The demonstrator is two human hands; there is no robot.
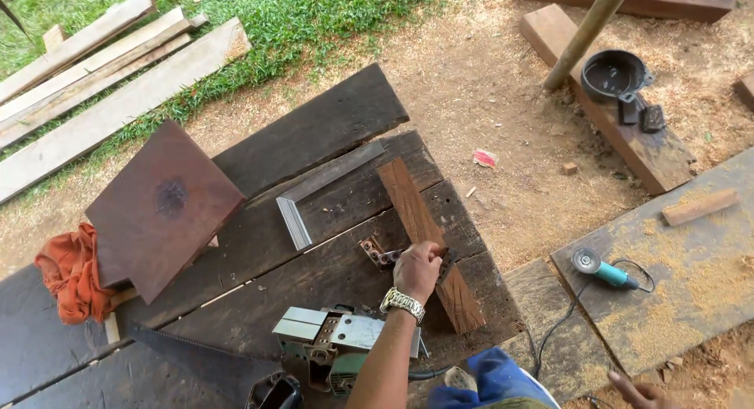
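Left hand [418, 269] has its fingers curled down tight on a narrow reddish wood strip [424, 236] lying slanted on the dark plank table [330, 118], wristwatch [402, 303] showing. Just left of those fingers sits a small metal hinge [375, 254], with an electric planer [338, 342] below the wrist. Right hand [640, 392] hangs off at the bottom edge with fingers loose and holding nothing, an angle grinder [601, 269] up above them.

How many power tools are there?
2: a green and silver planer on the dark bench by the left hand's arm, and a teal angle grinder on the right plank. Others may be hidden.
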